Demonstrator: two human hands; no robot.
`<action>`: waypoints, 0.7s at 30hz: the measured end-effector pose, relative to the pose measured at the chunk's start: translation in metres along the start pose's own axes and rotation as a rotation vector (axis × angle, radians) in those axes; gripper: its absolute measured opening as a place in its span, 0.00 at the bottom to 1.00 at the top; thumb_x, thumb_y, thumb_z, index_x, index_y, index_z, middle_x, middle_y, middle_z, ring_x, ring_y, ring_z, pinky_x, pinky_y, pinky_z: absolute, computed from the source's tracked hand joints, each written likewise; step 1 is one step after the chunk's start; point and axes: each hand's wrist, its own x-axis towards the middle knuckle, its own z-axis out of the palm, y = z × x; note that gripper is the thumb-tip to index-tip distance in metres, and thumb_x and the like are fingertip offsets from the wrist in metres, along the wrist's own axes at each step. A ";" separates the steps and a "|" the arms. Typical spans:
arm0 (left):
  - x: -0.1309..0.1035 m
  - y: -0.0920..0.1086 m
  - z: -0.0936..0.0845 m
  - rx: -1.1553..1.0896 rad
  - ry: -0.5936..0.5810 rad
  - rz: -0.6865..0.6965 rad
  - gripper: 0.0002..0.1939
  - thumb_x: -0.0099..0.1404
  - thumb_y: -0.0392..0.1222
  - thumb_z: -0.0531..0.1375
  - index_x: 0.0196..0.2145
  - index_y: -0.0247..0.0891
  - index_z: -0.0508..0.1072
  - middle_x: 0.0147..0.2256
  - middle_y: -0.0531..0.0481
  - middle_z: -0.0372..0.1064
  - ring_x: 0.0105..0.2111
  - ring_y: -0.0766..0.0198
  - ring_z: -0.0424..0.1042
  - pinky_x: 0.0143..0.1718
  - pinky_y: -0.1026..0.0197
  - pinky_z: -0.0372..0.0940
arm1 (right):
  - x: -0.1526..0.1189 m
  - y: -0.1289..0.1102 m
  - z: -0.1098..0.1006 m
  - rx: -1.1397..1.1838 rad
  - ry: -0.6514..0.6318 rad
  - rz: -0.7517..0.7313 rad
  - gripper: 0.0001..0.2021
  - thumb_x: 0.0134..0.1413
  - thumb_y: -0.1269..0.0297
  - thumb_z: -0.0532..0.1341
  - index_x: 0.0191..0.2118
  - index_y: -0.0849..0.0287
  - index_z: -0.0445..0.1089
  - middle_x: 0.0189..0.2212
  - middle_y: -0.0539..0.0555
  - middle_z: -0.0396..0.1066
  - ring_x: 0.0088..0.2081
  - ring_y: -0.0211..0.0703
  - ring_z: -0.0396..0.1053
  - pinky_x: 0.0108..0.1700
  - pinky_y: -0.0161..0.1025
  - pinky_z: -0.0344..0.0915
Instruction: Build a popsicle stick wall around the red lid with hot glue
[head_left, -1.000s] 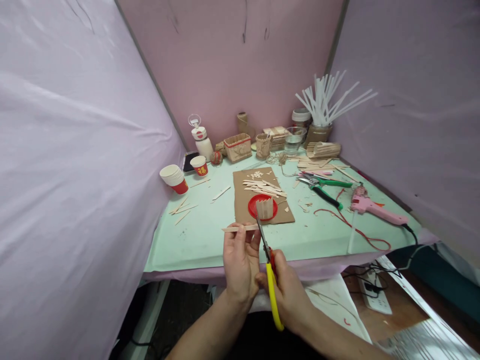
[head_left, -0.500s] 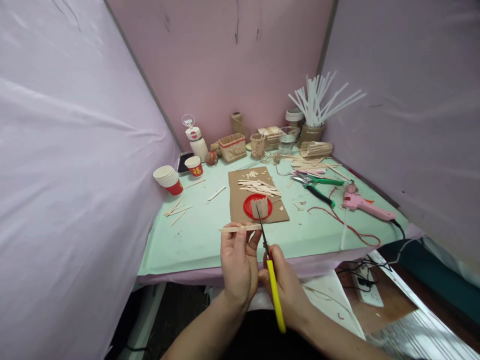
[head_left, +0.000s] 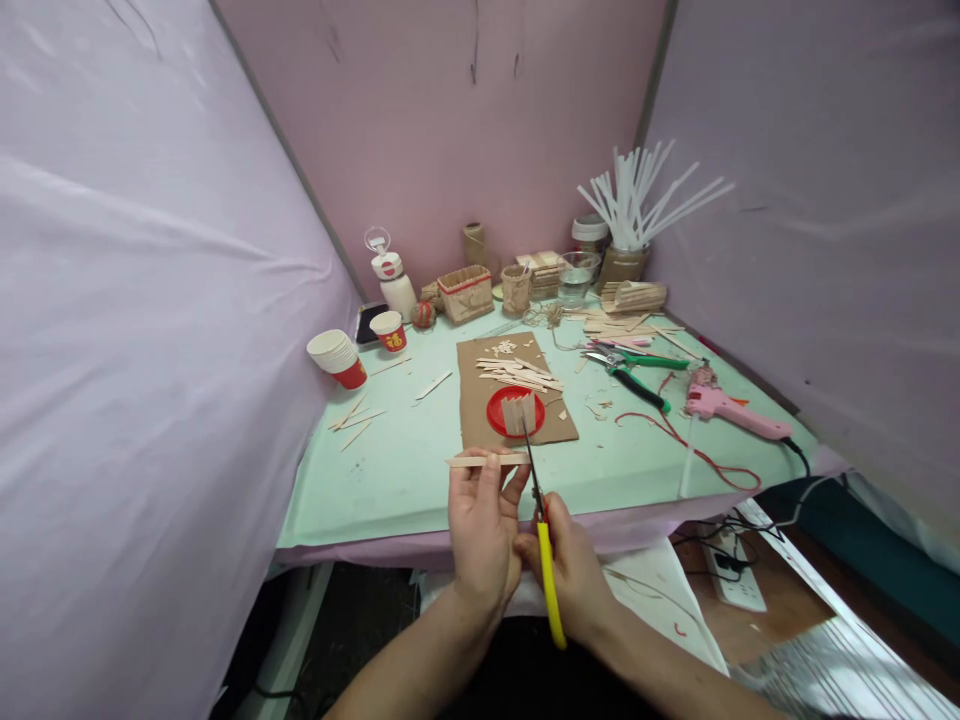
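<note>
My left hand (head_left: pixel 482 520) pinches a flat wooden stick (head_left: pixel 472 462) lying crosswise, its left end cut to a point. In my right hand (head_left: pixel 566 560) are scissors (head_left: pixel 551 590) with yellow handles, their blades pointing up and away at the stick's right end. Whether the blades touch the wood I cannot tell. Just beyond, a red round lid (head_left: pixel 495 412) holds a small upright piece made of wooden strips (head_left: pixel 517 414). It rests on a cardboard sheet (head_left: pixel 471 400), where several cut sticks (head_left: pixel 517 374) and small offcuts (head_left: pixel 504 347) lie.
Red paper cups (head_left: pixel 349 372) stand at the left. Green-handled pruning shears (head_left: pixel 637 385), red cord (head_left: pixel 675 440) and a pink glue gun (head_left: pixel 735 412) lie at the right. Along the back are a woven basket (head_left: pixel 465 297), a water bowl (head_left: pixel 575 285) and white glue sticks (head_left: pixel 634 200).
Both hands have shifted slightly right, carrying the stick and scissors with them. The scissor handles look a little closer together. Things on the table stay put.
</note>
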 end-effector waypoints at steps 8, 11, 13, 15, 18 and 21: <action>0.006 0.001 -0.001 0.011 -0.030 0.006 0.11 0.56 0.41 0.67 0.33 0.37 0.68 0.34 0.54 0.68 0.35 0.70 0.73 0.41 0.64 0.72 | 0.017 -0.003 -0.015 -0.006 0.108 0.038 0.15 0.56 0.50 0.57 0.30 0.54 0.54 0.22 0.44 0.58 0.23 0.37 0.57 0.26 0.35 0.58; 0.010 0.001 -0.002 0.015 -0.045 -0.007 0.11 0.57 0.41 0.66 0.34 0.37 0.68 0.33 0.54 0.68 0.36 0.70 0.73 0.42 0.63 0.71 | 0.030 -0.005 -0.035 -0.056 0.187 0.037 0.16 0.57 0.46 0.53 0.31 0.54 0.54 0.21 0.44 0.55 0.23 0.38 0.55 0.25 0.36 0.56; 0.011 0.000 -0.003 0.020 -0.046 -0.012 0.11 0.58 0.42 0.66 0.34 0.37 0.68 0.34 0.54 0.68 0.36 0.69 0.73 0.42 0.63 0.71 | 0.038 -0.005 -0.048 -0.129 0.235 0.040 0.18 0.56 0.44 0.53 0.30 0.54 0.54 0.21 0.44 0.55 0.23 0.38 0.55 0.25 0.36 0.56; 0.011 -0.001 -0.004 0.022 -0.052 -0.012 0.11 0.58 0.43 0.66 0.35 0.38 0.68 0.34 0.54 0.68 0.36 0.69 0.73 0.43 0.62 0.71 | 0.042 -0.004 -0.058 -0.198 0.254 0.041 0.19 0.55 0.42 0.53 0.29 0.53 0.54 0.21 0.44 0.55 0.23 0.39 0.55 0.25 0.36 0.55; 0.011 -0.003 -0.005 0.023 -0.066 -0.004 0.12 0.58 0.43 0.66 0.36 0.38 0.68 0.34 0.53 0.69 0.36 0.69 0.73 0.43 0.60 0.72 | 0.045 -0.003 -0.066 -0.250 0.236 0.038 0.20 0.53 0.41 0.54 0.30 0.54 0.54 0.21 0.44 0.56 0.23 0.39 0.56 0.26 0.37 0.56; 0.013 -0.003 -0.006 0.039 -0.076 0.003 0.13 0.58 0.44 0.66 0.35 0.38 0.67 0.34 0.54 0.69 0.36 0.68 0.74 0.43 0.59 0.72 | 0.045 -0.004 -0.070 -0.262 0.230 0.043 0.20 0.53 0.42 0.55 0.31 0.54 0.55 0.21 0.45 0.58 0.23 0.39 0.57 0.26 0.37 0.57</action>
